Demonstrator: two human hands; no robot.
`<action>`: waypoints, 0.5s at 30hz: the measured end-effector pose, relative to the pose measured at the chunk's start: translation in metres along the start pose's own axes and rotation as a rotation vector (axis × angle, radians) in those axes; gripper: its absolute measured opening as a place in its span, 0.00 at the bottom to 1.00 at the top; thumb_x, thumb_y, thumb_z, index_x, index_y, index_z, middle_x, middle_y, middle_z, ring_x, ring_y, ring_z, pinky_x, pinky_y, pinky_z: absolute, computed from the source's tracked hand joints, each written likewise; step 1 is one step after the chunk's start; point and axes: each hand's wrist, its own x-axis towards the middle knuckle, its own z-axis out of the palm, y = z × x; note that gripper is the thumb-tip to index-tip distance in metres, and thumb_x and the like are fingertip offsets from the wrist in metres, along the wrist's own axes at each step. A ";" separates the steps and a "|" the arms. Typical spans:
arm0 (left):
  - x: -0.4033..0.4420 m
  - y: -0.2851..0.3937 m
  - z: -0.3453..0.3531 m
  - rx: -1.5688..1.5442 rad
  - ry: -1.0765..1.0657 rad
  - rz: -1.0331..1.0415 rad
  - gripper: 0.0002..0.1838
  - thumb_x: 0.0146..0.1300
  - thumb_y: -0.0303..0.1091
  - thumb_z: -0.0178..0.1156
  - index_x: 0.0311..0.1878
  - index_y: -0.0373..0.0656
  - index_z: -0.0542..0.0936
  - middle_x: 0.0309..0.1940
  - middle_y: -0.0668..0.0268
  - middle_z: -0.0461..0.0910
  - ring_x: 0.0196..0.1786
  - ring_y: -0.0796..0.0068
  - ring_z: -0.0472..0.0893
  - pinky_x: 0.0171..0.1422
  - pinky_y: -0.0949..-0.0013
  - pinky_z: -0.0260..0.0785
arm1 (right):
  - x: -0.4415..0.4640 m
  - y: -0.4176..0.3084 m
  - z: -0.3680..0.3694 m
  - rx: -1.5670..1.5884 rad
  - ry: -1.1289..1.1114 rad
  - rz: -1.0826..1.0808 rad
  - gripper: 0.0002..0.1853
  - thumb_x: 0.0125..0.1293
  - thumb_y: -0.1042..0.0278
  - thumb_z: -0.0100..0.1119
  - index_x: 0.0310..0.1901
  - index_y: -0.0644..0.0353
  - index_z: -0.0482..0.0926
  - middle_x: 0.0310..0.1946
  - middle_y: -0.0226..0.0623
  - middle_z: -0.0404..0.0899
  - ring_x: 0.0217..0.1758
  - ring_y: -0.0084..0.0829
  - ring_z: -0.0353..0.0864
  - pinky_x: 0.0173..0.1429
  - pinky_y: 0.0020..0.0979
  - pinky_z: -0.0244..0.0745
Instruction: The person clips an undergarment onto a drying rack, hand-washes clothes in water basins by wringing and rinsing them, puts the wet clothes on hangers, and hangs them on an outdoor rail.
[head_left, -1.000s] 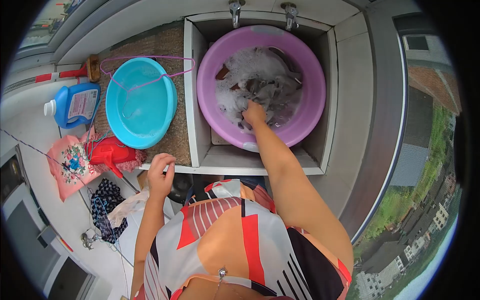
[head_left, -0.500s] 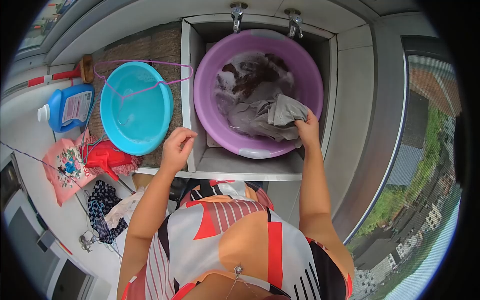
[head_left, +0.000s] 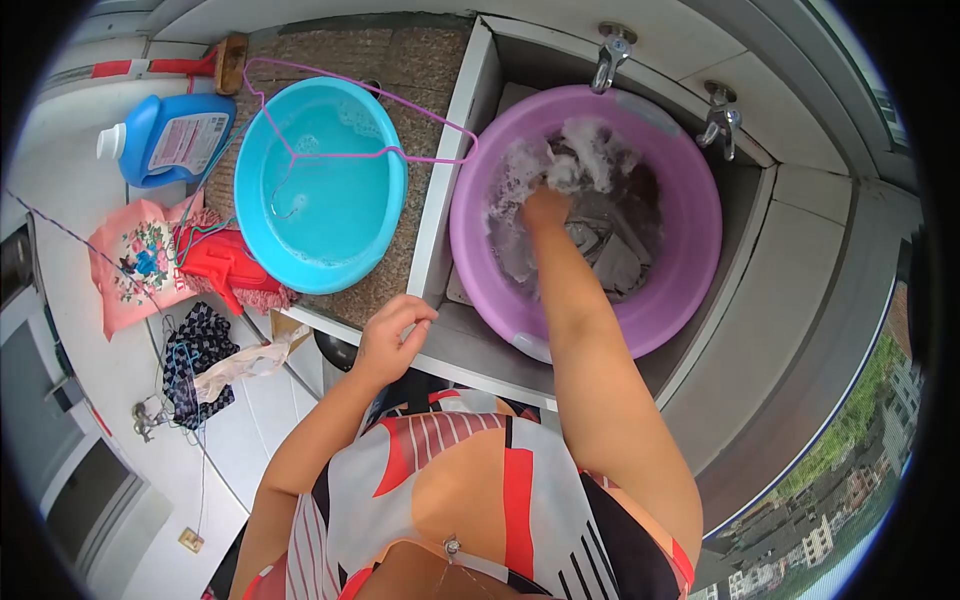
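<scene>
My right hand [head_left: 545,208] reaches down into the sudsy water of a purple tub [head_left: 690,255]. Its fingers are hidden among foam and cloth, so I cannot tell whether they grip anything. Beside it a grey garment [head_left: 618,265] lies soaked in the water, and darker brownish cloth [head_left: 642,185] shows farther right. Whitish, foamy cloth [head_left: 575,165] is bunched just beyond the hand. My left hand [head_left: 392,338] hovers by the front left edge of the sink [head_left: 455,330], fingers loosely curled together with nothing in them.
A turquoise basin [head_left: 395,215] of water stands on the counter at left, with a pink hanger [head_left: 345,155] across its top. Two taps [head_left: 612,60] overhang the sink's far side. A blue detergent bottle [head_left: 180,140], a wooden-headed brush [head_left: 230,65] and a red mop head [head_left: 225,265] are farther left.
My right hand has moved from the tub's right side to its left middle, down into the suds. The grey garment it held above the water now lies in it. The whole view has turned.
</scene>
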 end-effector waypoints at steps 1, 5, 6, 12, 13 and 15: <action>0.000 -0.001 0.003 -0.023 -0.012 -0.021 0.06 0.56 0.22 0.57 0.37 0.37 0.79 0.35 0.62 0.78 0.38 0.68 0.79 0.43 0.70 0.70 | -0.004 -0.001 0.006 0.014 0.008 -0.080 0.34 0.50 0.50 0.63 0.59 0.55 0.72 0.49 0.42 0.78 0.55 0.42 0.76 0.62 0.46 0.64; 0.018 -0.018 0.027 -0.528 -0.142 -0.447 0.10 0.62 0.25 0.54 0.47 0.39 0.77 0.39 0.63 0.78 0.38 0.72 0.78 0.44 0.71 0.71 | -0.067 0.018 -0.008 0.512 0.045 -0.046 0.27 0.50 0.53 0.63 0.52 0.56 0.77 0.48 0.40 0.79 0.52 0.39 0.78 0.57 0.38 0.68; 0.032 -0.011 0.031 -0.687 -0.188 -0.604 0.15 0.67 0.36 0.54 0.55 0.43 0.73 0.44 0.60 0.77 0.44 0.69 0.78 0.48 0.68 0.73 | -0.086 0.024 -0.023 0.746 0.073 0.027 0.25 0.50 0.54 0.63 0.51 0.55 0.78 0.48 0.39 0.79 0.52 0.38 0.78 0.56 0.36 0.68; 0.119 0.019 0.084 -1.379 -0.308 -0.916 0.34 0.61 0.64 0.50 0.63 0.50 0.66 0.55 0.51 0.70 0.57 0.55 0.73 0.56 0.50 0.70 | -0.245 0.022 -0.126 1.167 0.389 -0.449 0.13 0.48 0.70 0.63 0.36 0.65 0.76 0.32 0.40 0.72 0.35 0.38 0.74 0.42 0.31 0.69; 0.125 0.023 0.091 -1.533 -0.388 -0.813 0.35 0.60 0.66 0.51 0.61 0.50 0.68 0.54 0.51 0.72 0.55 0.56 0.74 0.57 0.49 0.69 | -0.265 0.016 -0.133 1.199 0.438 -0.515 0.13 0.47 0.70 0.63 0.34 0.65 0.75 0.31 0.41 0.71 0.34 0.39 0.73 0.42 0.32 0.69; 0.130 0.047 0.089 -1.484 -0.496 -0.846 0.30 0.63 0.60 0.51 0.59 0.48 0.69 0.51 0.54 0.74 0.54 0.59 0.76 0.58 0.53 0.70 | -0.290 -0.003 -0.139 1.122 0.572 -0.595 0.13 0.45 0.69 0.64 0.32 0.65 0.75 0.31 0.42 0.70 0.34 0.42 0.71 0.42 0.36 0.69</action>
